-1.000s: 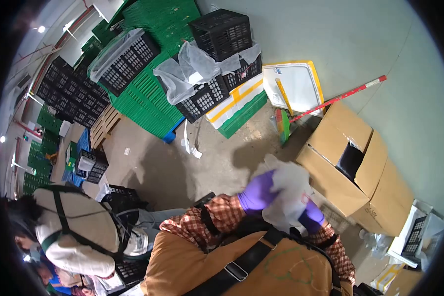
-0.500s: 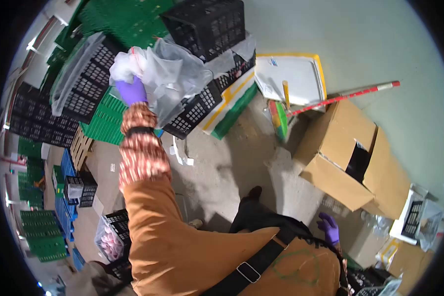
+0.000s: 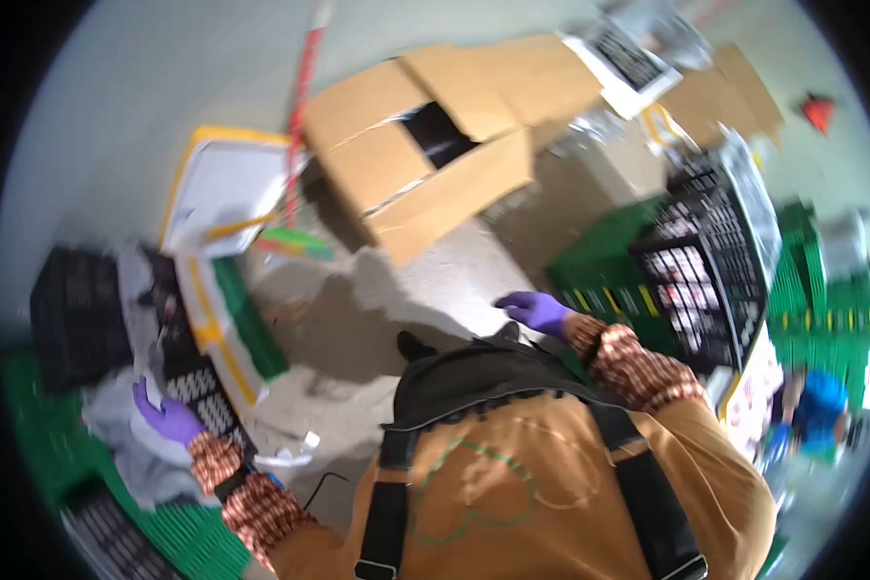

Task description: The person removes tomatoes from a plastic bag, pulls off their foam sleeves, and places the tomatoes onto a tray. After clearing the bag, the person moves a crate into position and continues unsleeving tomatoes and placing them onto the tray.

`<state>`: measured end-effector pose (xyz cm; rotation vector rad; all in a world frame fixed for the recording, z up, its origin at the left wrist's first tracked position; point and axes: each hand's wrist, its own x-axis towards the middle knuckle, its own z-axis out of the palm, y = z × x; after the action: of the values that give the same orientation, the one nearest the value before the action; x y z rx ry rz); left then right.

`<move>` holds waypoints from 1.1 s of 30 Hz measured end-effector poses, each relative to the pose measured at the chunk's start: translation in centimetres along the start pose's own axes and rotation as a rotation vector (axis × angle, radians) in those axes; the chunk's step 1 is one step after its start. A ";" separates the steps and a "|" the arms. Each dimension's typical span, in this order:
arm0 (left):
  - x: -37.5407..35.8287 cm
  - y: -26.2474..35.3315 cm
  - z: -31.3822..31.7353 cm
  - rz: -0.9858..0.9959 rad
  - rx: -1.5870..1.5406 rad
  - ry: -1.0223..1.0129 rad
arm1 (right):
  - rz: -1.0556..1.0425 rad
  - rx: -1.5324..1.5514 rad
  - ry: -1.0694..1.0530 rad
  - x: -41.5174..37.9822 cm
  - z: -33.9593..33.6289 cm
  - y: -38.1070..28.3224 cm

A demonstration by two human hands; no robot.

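Observation:
My left hand (image 3: 169, 418), in a purple glove, is at the lower left with its fingers apart and nothing held. Under and beside it lie a crumpled translucent plastic bag (image 3: 130, 459) and a black slatted crate (image 3: 203, 391). My right hand (image 3: 536, 311), gloved in purple too, hangs in front of my body with its fingers stretched out and holding nothing. Nearest to it is a green crate (image 3: 604, 256). Past that, a black crate (image 3: 681, 275) shows pinkish things through its slats, too blurred to name.
An open cardboard box (image 3: 435, 203) lies ahead on the floor. Left of it are a white tray with a yellow rim (image 3: 227, 179), a red pole (image 3: 302, 116) and a green broom head (image 3: 300, 242). At the far right, a person in blue (image 3: 822, 406) is near stacked green crates (image 3: 826, 319).
My view has swung to the right, bringing in the right-hand crates. My left hand has let go of the white bagged bundle and opened. My right hand has come forward in front of me.

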<state>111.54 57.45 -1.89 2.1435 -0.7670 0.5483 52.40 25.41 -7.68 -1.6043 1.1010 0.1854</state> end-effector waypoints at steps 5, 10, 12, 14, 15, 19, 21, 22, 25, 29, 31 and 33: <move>0.3 9.2 10.3 -0.270 -0.473 -0.500 | -0.059 0.186 0.118 -2.9 -0.9 2.5; -7.1 28.0 20.2 0.210 -0.691 -0.986 | -0.248 0.365 0.385 -5.3 -0.8 9.6; -10.9 38.8 20.4 0.117 -0.715 -1.239 | -0.240 0.445 0.433 -7.9 -2.4 10.7; -14.8 44.7 23.0 0.182 -0.846 -1.443 | -0.221 0.575 0.494 -10.1 -3.7 12.1; -16.3 49.1 22.4 0.222 -0.864 -1.520 | -0.269 0.587 0.551 -10.8 -4.3 13.2; -21.6 63.9 22.5 0.520 -0.951 -1.646 | -0.355 0.680 0.758 -15.5 -7.9 17.3; -24.5 70.5 22.9 0.578 -1.045 -1.712 | -0.339 0.670 0.853 -18.5 -10.2 19.2; -25.8 73.6 22.3 0.605 -1.057 -1.748 | -0.314 0.646 0.911 -20.6 -11.1 19.2; -30.1 81.3 21.3 0.706 -1.106 -1.860 | -0.461 0.897 0.985 -26.1 -13.3 19.0; -34.8 88.4 21.9 0.888 -0.967 -2.119 | -0.391 0.942 1.135 -32.7 -15.7 20.4; -37.0 91.2 23.6 1.030 -0.919 -2.135 | -0.329 0.961 1.278 -36.1 -16.8 20.7; -39.1 93.9 24.7 1.226 -0.892 -2.125 | -0.279 0.978 1.447 -38.7 -17.9 20.7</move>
<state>22.83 3.03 9.19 0.3838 -2.5598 -1.6149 8.66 32.98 8.96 -0.7706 1.5484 -1.6725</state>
